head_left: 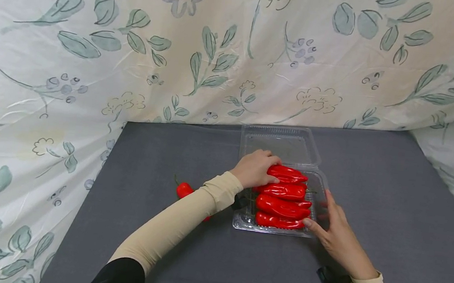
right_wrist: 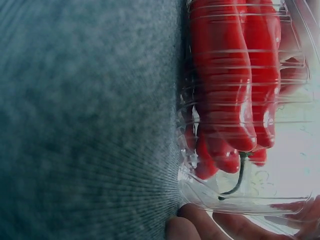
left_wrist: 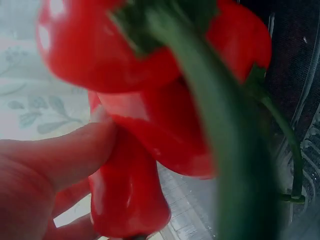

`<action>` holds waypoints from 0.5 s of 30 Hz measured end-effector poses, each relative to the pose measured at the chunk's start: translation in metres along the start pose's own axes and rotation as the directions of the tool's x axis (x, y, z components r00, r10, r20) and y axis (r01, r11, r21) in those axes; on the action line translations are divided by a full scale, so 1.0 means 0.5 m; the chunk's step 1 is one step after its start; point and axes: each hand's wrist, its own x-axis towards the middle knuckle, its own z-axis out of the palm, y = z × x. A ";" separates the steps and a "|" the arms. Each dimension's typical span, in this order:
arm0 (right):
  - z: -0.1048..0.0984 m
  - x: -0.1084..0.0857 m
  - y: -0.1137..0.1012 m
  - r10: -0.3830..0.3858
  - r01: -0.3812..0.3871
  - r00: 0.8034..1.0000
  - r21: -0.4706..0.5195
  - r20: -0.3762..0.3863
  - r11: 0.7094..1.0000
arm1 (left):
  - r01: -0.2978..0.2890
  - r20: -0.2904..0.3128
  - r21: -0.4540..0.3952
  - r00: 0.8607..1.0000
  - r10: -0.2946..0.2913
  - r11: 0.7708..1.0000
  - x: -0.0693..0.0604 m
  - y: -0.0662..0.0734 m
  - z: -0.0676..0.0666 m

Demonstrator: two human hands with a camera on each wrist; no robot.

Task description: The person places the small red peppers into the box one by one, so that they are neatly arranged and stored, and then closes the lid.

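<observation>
A clear plastic clamshell box lies with its lid folded back, several red peppers lying sideways inside. At the far end of the row my left hand grips a red pepper. In the left wrist view its thumb presses one side of that pepper, with the fingers behind. My right hand holds the box's right side, thumb at the near corner. Fingers show at the box's end wall in the right wrist view.
Another red pepper lies on the grey tabletop left of the box, partly hidden by the left forearm. A curtain with printed leaves hangs behind the table and along its sides.
</observation>
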 end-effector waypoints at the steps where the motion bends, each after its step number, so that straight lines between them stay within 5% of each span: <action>1: 0.000 0.000 0.000 -0.003 0.003 1.000 -0.001 -0.003 1.000 | -0.002 0.004 0.007 1.000 0.002 1.000 0.001 0.000 0.002; 15: 0.000 -0.002 0.000 0.013 -0.013 1.000 0.000 0.008 1.000 | -0.027 0.004 0.038 1.000 0.027 0.999 -0.003 0.003 0.007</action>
